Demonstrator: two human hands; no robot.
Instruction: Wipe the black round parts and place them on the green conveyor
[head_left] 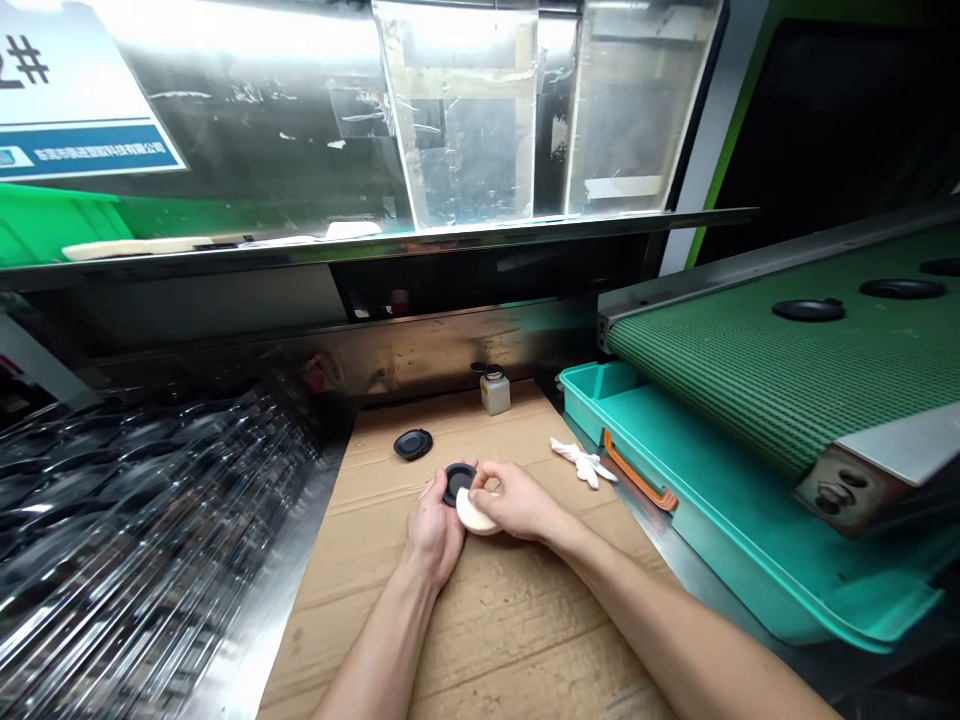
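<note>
My left hand (pixel 433 528) grips a round black plastic part (pixel 454 480) by its left edge, just above the cardboard sheet (pixel 480 620). My right hand (pixel 516 498) is closed on a white round pad (pixel 474 514) and presses it against the black part. A second black round part (pixel 413 443) lies flat on the cardboard a little farther away to the left.
A small white bottle with a dark cap (pixel 494 389) stands at the cardboard's far edge. A white cloth (pixel 584 461) lies beside a teal tray (pixel 697 500). A green conveyor belt (pixel 795 370) at right carries black parts (pixel 808 309). Stacked clear plastic trays (pixel 150 520) fill the left.
</note>
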